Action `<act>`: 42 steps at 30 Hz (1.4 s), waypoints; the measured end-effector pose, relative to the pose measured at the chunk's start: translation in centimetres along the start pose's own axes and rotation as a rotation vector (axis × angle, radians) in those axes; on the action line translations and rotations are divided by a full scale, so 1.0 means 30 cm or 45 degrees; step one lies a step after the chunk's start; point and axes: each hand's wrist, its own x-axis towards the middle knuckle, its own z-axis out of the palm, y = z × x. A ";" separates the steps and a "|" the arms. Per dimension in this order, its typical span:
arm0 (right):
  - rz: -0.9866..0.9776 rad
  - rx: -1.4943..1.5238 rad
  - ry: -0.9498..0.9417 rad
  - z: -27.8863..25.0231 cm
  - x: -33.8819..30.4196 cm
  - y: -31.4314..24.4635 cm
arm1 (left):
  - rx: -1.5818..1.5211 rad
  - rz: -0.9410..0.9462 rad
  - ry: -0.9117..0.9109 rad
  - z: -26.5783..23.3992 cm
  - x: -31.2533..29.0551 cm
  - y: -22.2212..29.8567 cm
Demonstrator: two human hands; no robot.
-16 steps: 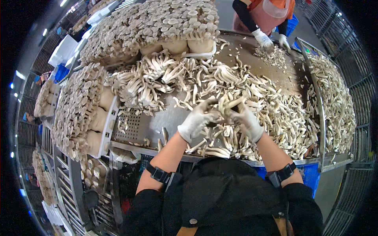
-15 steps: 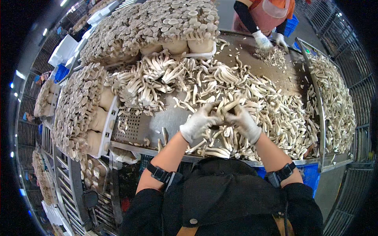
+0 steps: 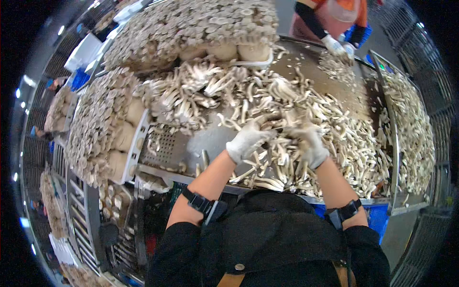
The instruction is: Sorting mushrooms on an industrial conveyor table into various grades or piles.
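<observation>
My left hand (image 3: 248,140), in a white glove, is closed over the heap of loose mushrooms (image 3: 351,150) on the metal table. Its fingers curl around a pale mushroom stem (image 3: 267,118), partly blurred. Just to the right, my right hand (image 3: 313,146), gloved the same way, is smeared by motion, so its fingers and anything in them cannot be made out. Bunches of long white-stemmed mushrooms (image 3: 184,93) lie beyond my left hand.
Mushroom blocks with grey caps (image 3: 98,124) stand in a white tray (image 3: 138,146) at left; more blocks (image 3: 191,28) stand at the back. A metal-edged bin of mushrooms (image 3: 411,124) is on the right. Across the table, a person's gloved hands (image 3: 339,48) touch small scraps.
My hands have drawn a little apart; the right one has moved right and blurs. The whole view has shifted slightly. The other person's hands have come closer together.
</observation>
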 end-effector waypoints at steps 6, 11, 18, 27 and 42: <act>-0.157 -0.286 0.144 -0.098 0.099 -0.035 | -0.483 0.091 0.264 -0.092 0.118 0.080; -0.620 -1.028 -0.097 0.058 0.128 -0.025 | -0.468 0.147 0.204 -0.114 0.225 0.050; -0.464 -0.413 -0.069 -0.021 0.234 -0.126 | -0.563 0.037 0.196 -0.096 0.233 0.217; -0.541 -1.582 -0.136 -0.033 0.086 -0.038 | -1.311 0.761 0.592 -0.260 0.233 0.425; -0.890 -1.365 -1.345 0.463 -0.357 -0.108 | -1.687 0.961 -0.402 -0.046 -0.265 0.945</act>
